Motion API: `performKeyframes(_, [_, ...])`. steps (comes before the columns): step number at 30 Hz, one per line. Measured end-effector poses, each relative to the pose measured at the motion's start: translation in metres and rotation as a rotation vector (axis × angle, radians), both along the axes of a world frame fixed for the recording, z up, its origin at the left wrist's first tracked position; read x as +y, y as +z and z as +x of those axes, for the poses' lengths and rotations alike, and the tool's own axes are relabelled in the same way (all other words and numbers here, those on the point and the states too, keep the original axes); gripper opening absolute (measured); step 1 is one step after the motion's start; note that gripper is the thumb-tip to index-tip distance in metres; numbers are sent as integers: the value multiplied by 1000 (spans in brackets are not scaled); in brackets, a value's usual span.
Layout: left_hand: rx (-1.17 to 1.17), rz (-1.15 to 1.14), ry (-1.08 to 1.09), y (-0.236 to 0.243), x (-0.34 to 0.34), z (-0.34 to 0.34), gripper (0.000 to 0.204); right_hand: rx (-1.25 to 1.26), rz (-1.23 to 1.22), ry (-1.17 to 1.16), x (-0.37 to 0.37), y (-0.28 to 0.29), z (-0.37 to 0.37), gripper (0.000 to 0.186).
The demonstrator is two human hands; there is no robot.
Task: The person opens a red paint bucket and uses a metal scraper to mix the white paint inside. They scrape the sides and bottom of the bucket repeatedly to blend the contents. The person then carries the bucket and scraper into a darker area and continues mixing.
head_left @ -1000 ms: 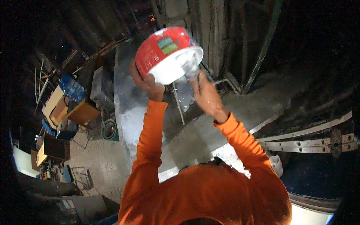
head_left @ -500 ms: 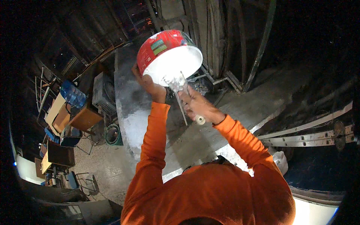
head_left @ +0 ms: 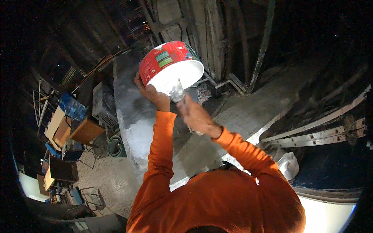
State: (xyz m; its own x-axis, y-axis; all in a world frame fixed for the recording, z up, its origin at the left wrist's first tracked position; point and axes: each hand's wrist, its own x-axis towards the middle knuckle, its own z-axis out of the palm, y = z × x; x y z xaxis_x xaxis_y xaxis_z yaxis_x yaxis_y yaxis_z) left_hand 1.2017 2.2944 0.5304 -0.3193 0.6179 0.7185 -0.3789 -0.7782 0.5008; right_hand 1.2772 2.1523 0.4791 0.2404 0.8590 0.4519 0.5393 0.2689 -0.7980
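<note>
A red plastic bucket (head_left: 158, 68) is held up and tilted, its bright white interior turned toward me. My left hand (head_left: 154, 94) grips it at the lower left rim. My right hand (head_left: 196, 116) is closed round the handle of a flat tool (head_left: 178, 92), perhaps a brush or scraper, smeared with white. The tool's head is at the bucket's lower rim; whether it touches the inside is hard to tell. Both of my forearms wear orange sleeves.
A grey concrete ledge (head_left: 132, 136) runs beneath my hands. To the left are wooden furniture (head_left: 87, 130), a blue water jug (head_left: 72, 108), a grey crate (head_left: 104, 106), a green coiled hose or container (head_left: 115, 145) and chairs. A metal ladder (head_left: 311, 139) and white sack (head_left: 288, 166) lie at right.
My right hand and the tool have moved down and left, from the right side of the bucket's opening to its lower rim. The bucket sits a little lower in view.
</note>
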Motion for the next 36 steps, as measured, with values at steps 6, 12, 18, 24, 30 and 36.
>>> performKeyframes(6, [110,22,26,-5,-1,-12,101,35,-12,64,9,-1,16,37])
performKeyframes(12, [93,-42,-39,-16,-12,-16,98,156,-257,191,-8,31,25,43])
performKeyframes(18, [8,-106,-143,-26,-6,-18,94,118,-241,179,-11,29,17,45])
performKeyframes(24, [65,-115,-141,-16,-12,-7,96,73,8,122,-7,4,3,39])
performKeyframes(30, [236,18,-89,-24,-15,-22,93,-171,-137,-320,-11,-8,68,40])
performKeyframes(36, [412,69,-2,-21,-16,-29,89,-502,-70,-396,-26,19,80,30])
